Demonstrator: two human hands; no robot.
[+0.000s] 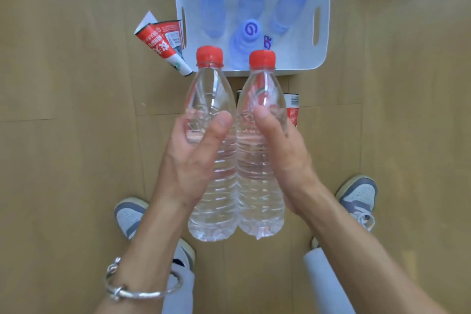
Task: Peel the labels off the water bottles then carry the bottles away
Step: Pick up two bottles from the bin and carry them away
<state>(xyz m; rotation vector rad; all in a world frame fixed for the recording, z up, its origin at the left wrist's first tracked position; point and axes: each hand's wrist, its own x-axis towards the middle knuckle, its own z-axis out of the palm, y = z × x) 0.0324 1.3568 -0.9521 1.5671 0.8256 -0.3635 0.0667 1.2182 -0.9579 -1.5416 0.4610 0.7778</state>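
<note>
**A:** ok so what step is this? All I can make out is wooden floor (63,135) and that white tray (323,41) with a bunch of blue bottles (211,7) standing in it.

**B:** Peeling looks finished for these two, I'd say. The left bottle (216,186) and the right bottle (260,186) are both bare clear plastic with no wrap on either. They're held up side by side with their flanks touching, above the floor just this side of the tray. So I reckon it's the carry-away part now.

**A:** Proper hold or just balancing them?

**B:** Proper hold. The left hand (188,160) wraps the left bottle, thumb (219,122) across the front, fingers round the back where I can't see them. The right hand (288,155) does the same on the right bottle from the other side. Each grip sits on the ribbed middle, so the neck sticks out ahead of the hand and the base hangs back toward the person's feet.

**A:** and the labels?

**B:** One red label (160,43) is curled up on the floor just left of the tray. A second label (293,109) pokes out from behind the right bottle. The red caps (209,55) are both on.

**A:** next move?

**B:** Just guessing: turn and walk off with both. They look full and the plastic is slick, so squeeze firmly and don't tread on the loose labels.
</note>
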